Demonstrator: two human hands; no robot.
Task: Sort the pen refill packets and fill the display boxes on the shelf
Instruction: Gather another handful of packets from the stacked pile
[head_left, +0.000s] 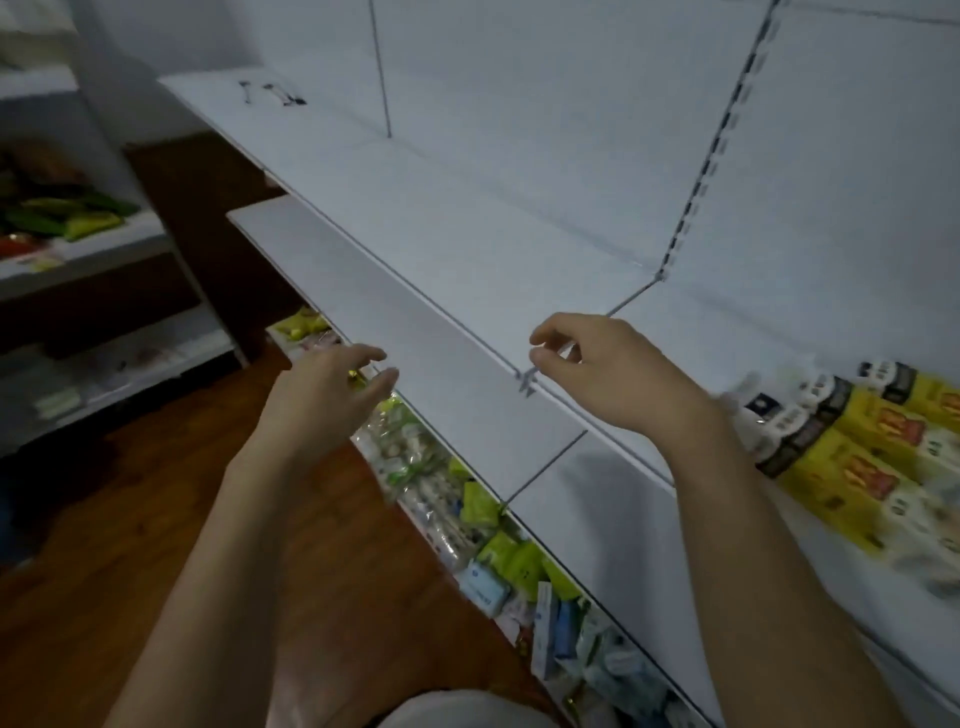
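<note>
My left hand hovers over the front edge of the white shelf, fingers relaxed and holding nothing. My right hand is above the shelf near the seam between two boards, thumb and forefinger close together; whether they pinch something small is unclear. Yellow and black pen refill packets lie in a row on the shelf at the right, beside my right forearm. No display box is plainly visible.
A lower shelf below holds several green, white and blue packets. Small dark clips lie on the upper shelf at the far left. Another rack with green and red goods stands to the left, over a brown wooden floor.
</note>
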